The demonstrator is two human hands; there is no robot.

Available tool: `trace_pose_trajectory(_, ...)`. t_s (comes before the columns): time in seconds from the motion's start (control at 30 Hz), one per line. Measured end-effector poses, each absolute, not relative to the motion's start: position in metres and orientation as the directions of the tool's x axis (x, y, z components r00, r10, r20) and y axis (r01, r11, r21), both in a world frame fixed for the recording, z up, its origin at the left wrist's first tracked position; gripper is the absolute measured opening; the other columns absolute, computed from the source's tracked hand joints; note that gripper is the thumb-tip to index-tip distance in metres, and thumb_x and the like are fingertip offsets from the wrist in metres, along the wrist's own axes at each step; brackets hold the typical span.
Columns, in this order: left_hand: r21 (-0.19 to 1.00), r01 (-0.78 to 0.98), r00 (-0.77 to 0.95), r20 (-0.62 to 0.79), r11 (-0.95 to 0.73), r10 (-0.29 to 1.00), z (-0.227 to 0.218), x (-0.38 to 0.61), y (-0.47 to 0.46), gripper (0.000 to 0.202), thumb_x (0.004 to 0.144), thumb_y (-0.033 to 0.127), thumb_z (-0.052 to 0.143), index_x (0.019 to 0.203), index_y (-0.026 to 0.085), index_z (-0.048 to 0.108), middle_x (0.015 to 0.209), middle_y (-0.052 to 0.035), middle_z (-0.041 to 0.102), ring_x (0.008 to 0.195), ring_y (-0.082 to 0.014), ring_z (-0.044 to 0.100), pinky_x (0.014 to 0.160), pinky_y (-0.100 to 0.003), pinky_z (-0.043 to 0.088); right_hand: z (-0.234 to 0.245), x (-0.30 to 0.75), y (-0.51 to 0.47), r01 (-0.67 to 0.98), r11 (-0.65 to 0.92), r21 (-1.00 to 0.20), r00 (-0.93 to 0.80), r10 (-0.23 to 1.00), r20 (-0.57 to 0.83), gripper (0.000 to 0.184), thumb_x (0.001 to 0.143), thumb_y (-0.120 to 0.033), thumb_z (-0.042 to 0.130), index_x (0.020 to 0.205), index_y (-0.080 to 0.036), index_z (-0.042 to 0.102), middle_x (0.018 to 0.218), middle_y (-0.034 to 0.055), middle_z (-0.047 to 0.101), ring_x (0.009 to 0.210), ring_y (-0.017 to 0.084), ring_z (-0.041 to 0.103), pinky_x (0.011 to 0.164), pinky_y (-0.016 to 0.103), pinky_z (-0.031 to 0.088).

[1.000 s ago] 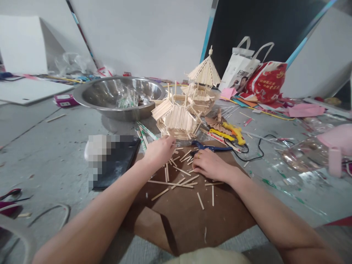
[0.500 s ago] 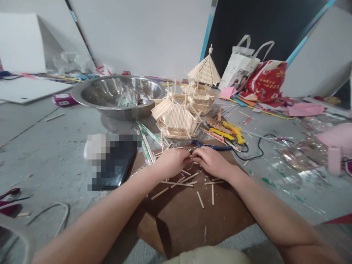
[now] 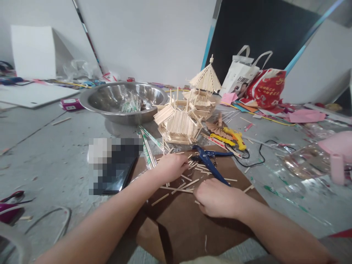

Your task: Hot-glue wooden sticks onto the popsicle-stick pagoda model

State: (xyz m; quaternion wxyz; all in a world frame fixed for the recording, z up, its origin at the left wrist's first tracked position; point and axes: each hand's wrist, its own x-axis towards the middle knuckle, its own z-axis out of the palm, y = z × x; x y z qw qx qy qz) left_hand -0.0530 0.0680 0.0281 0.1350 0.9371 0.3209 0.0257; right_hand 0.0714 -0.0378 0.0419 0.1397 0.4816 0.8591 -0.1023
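Loose wooden sticks point(image 3: 181, 183) lie scattered on a brown cardboard sheet point(image 3: 178, 220) on the floor. My left hand point(image 3: 170, 167) rests knuckles-up at the far side of the sticks, fingers curled onto them. My right hand point(image 3: 218, 201) lies nearer me, fingers bent down on the cardboard at the sticks' near edge; what it pinches is hidden. Blue-handled pliers point(image 3: 210, 163) lie just beyond my right hand. Behind them stand a stick-built roof model point(image 3: 177, 124) and a small stick pavilion point(image 3: 205, 86).
A steel bowl point(image 3: 110, 101) holding wrapped sticks sits at the back left. A dark phone point(image 3: 118, 168) lies left of the cardboard. A yellow glue gun point(image 3: 233, 135) with black cord, paper bags point(image 3: 264, 86), pink paper and clear plastic crowd the right. Scissors point(image 3: 9, 205) lie far left.
My right hand drew back toward me, off the far sticks, uncovering the blue pliers. My left hand stayed near the stick pile. The view tilted slightly.
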Motion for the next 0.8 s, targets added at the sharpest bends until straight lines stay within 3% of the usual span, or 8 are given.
trace_pose_trajectory(0.13, 0.314, 0.598, 0.773, 0.014, -0.737, 0.634, 0.028, -0.055, 0.070, 0.019, 0.075, 0.027, 0.042, 0.080, 0.020, 0.059, 0.083, -0.0050, 0.060, 0.074, -0.0163, 0.055, 0.064, -0.026, 0.041, 0.045, 0.080, -0.034, 0.872, 0.484, -0.080, -0.483, 0.819, -0.309, 0.017, 0.062, -0.016, 0.046, 0.064, -0.013, 0.063, 0.063, 0.0114, 0.064, 0.057, 0.021, 0.058, 0.048, 0.027, 0.034)
trace_pose_trajectory(0.2, 0.375, 0.592, 0.748, 0.074, -0.714, 0.659, 0.029, -0.054, 0.071, 0.020, 0.075, 0.027, 0.042, 0.080, 0.019, 0.060, 0.082, -0.0049, 0.060, 0.073, -0.0158, 0.054, 0.064, -0.026, 0.040, 0.050, 0.090, -0.026, 0.884, 0.430, -0.184, -0.464, 0.854, -0.234, 0.014, 0.062, -0.016, 0.046, 0.062, -0.015, 0.060, 0.061, 0.0078, 0.063, 0.055, 0.017, 0.056, 0.048, 0.026, 0.033)
trace_pose_trajectory(0.27, 0.508, 0.559, 0.716, 0.104, -0.656, 0.690, 0.032, -0.053, 0.072, 0.021, 0.074, 0.028, 0.044, 0.079, 0.018, 0.061, 0.078, -0.0040, 0.060, 0.070, -0.0148, 0.053, 0.063, -0.026, 0.040, 0.056, 0.102, -0.011, 0.863, 0.318, -0.392, -0.383, 0.919, -0.097, 0.013, 0.066, -0.017, 0.044, 0.068, -0.017, 0.057, 0.063, 0.0025, 0.061, 0.054, 0.012, 0.053, 0.049, 0.022, 0.034)
trace_pose_trajectory(0.37, 0.807, 0.453, 0.658, -0.014, -0.380, 0.753, 0.034, -0.046, 0.072, 0.024, 0.073, 0.033, 0.047, 0.083, 0.017, 0.061, 0.067, -0.0013, 0.059, 0.053, -0.0100, 0.049, 0.050, -0.023, 0.038, 0.063, 0.118, 0.019, 0.654, 0.158, -0.740, -0.160, 0.985, 0.069, 0.007, 0.068, -0.022, 0.046, 0.068, -0.017, 0.051, 0.060, -0.0025, 0.055, 0.047, 0.006, 0.047, 0.046, 0.019, 0.035)
trace_pose_trajectory(0.47, 0.963, 0.268, 0.623, -0.203, 0.037, 0.756, 0.033, -0.036, 0.073, 0.028, 0.070, 0.035, 0.051, 0.089, 0.016, 0.058, 0.060, 0.0007, 0.056, 0.036, -0.0049, 0.038, 0.036, -0.020, 0.029, 0.064, 0.123, 0.047, 0.386, 0.078, -0.919, 0.029, 0.995, 0.097, 0.009, 0.067, -0.025, 0.048, 0.066, -0.017, 0.048, 0.058, -0.0039, 0.053, 0.036, 0.003, 0.039, 0.037, 0.018, 0.029)
trace_pose_trajectory(0.6, 0.933, -0.044, 0.630, -0.252, 0.358, 0.734, 0.029, -0.023, 0.079, 0.025, 0.065, 0.029, 0.059, 0.086, 0.014, 0.055, 0.068, -0.0013, 0.057, 0.034, -0.0029, 0.038, 0.033, -0.019, 0.024, 0.059, 0.120, 0.070, 0.186, 0.040, -0.982, 0.138, 0.988, 0.067, 0.013, 0.063, -0.027, 0.054, 0.064, -0.016, 0.047, 0.049, -0.0062, 0.050, 0.031, 0.002, 0.035, 0.032, 0.016, 0.023)
trace_pose_trajectory(0.8, 0.773, -0.348, 0.664, -0.196, 0.530, 0.721, 0.029, -0.012, 0.087, 0.016, 0.067, 0.025, 0.058, 0.079, 0.014, 0.055, 0.065, 0.0023, 0.053, 0.034, -0.0026, 0.040, 0.033, -0.017, 0.025, 0.053, 0.121, 0.080, 0.161, 0.018, -0.987, 0.151, 0.988, 0.042, 0.015, 0.061, -0.027, 0.057, 0.065, -0.014, 0.050, 0.041, -0.0076, 0.045, 0.030, 0.002, 0.032, 0.030, 0.015, 0.022)
